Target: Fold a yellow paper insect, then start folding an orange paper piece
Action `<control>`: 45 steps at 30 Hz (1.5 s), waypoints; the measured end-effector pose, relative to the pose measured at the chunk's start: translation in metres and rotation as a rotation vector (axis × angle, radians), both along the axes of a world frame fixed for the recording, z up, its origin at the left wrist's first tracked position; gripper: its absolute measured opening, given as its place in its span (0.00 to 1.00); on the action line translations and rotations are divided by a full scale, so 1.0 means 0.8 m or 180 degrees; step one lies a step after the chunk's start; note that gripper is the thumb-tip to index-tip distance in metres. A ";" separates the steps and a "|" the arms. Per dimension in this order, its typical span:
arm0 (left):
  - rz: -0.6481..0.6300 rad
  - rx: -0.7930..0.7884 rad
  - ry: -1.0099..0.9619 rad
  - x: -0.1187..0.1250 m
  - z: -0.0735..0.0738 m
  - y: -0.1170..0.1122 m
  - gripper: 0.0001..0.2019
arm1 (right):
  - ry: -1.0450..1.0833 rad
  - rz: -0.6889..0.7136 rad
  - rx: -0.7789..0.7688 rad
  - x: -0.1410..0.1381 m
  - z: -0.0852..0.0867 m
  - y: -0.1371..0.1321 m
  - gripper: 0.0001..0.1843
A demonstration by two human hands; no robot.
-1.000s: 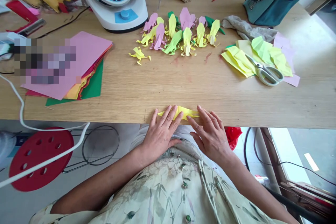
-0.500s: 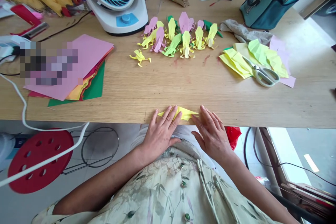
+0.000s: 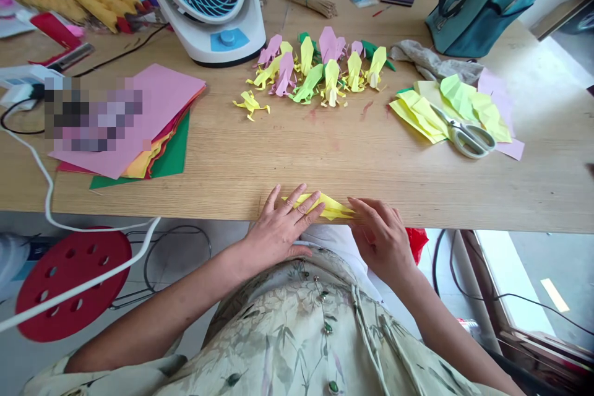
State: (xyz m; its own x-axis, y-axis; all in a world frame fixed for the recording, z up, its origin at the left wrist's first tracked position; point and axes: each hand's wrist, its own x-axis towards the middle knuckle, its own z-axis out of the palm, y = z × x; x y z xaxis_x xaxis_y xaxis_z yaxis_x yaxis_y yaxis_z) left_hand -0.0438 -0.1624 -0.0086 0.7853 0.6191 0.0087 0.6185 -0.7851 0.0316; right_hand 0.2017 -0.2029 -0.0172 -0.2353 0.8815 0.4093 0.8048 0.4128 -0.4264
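Observation:
A folded piece of yellow paper (image 3: pixel 331 205), long and pointed, lies at the table's front edge. My left hand (image 3: pixel 284 223) rests flat over its left part with fingers spread. At the right tip, my right hand (image 3: pixel 381 232) has its fingers curled and pinches the paper's end. Beyond the hands stands a group of folded paper figures (image 3: pixel 331 80) in yellow, pink and green, with one small yellow figure (image 3: pixel 250 103) apart at the left.
Coloured paper sheets (image 3: pixel 162 90) are stacked at left. Scissors (image 3: pixel 471 138) lie on folded paper pieces (image 3: pixel 417 114) at right. Behind are a fan (image 3: pixel 227 40), a teal bag (image 3: pixel 477 12), a grey cloth (image 3: pixel 420 55) and a bundle of sticks (image 3: pixel 310 1). A red stool (image 3: pixel 69 284) stands below left.
My right hand has gone from lying with fingers stretched out to pinching the yellow paper's right tip. My left hand stays on the paper, its fingers spread wider.

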 end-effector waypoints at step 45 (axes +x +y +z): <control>0.1346 -0.3212 -0.2865 0.024 0.062 0.028 0.18 | 0.3117 0.0504 -0.1796 -0.051 0.035 0.035 0.13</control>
